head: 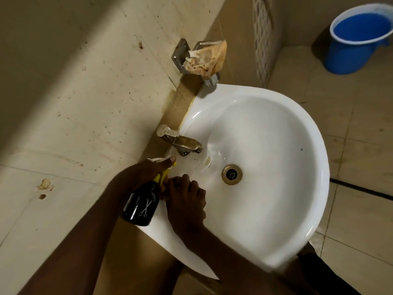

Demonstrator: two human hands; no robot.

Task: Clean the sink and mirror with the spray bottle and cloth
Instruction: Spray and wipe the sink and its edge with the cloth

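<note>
We're at the spray step, prob. Our left hand point(148, 171) grips the spray bottle point(142, 206) at the sink point(276, 209) edge by the tap point(182, 144). Right hand point(187, 201) rests flat, fingers loose. Next we aim, squeeze, then grab the cloth point(207, 59) on the wall rack.

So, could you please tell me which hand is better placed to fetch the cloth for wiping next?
The right hand, probably. It lies on the sink holding nothing, while the left hand has its grip on the spray bottle. The cloth sits on the wall holder.
</note>
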